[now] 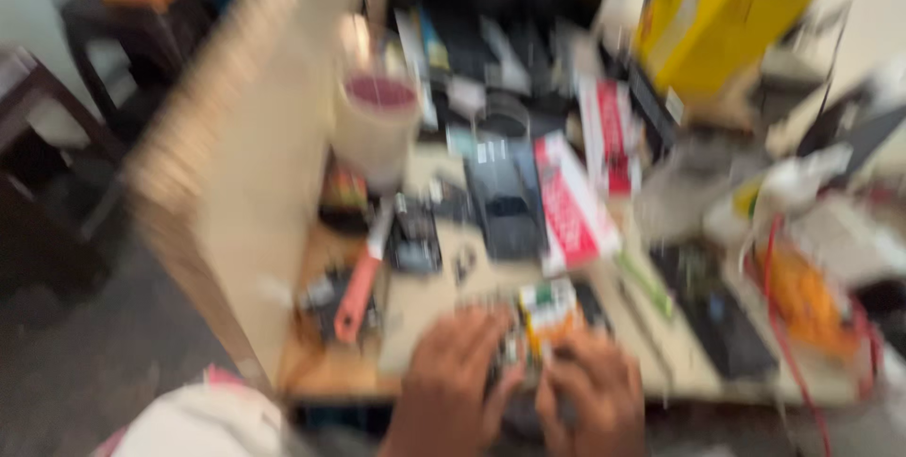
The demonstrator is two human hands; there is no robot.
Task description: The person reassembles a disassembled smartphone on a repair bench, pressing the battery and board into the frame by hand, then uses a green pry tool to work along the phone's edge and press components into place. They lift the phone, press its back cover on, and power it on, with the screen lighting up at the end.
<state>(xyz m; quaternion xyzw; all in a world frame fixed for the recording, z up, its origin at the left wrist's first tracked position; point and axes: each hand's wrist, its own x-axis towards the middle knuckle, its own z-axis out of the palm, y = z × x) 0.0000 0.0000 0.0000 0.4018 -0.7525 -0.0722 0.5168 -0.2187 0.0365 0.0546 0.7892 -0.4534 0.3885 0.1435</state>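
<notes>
Both hands, left hand (453,377) and right hand (595,391), meet around a small orange box (547,313) at the table (425,301) edge; blur hides each grip

A small boxy object (547,313) with orange, green and white faces sits at the near edge of the cluttered worktable, just right of centre. It stands roughly upright, its lower part hidden between the fingers of two hands. Motion blur obscures its kind and finer surface detail.
</notes>
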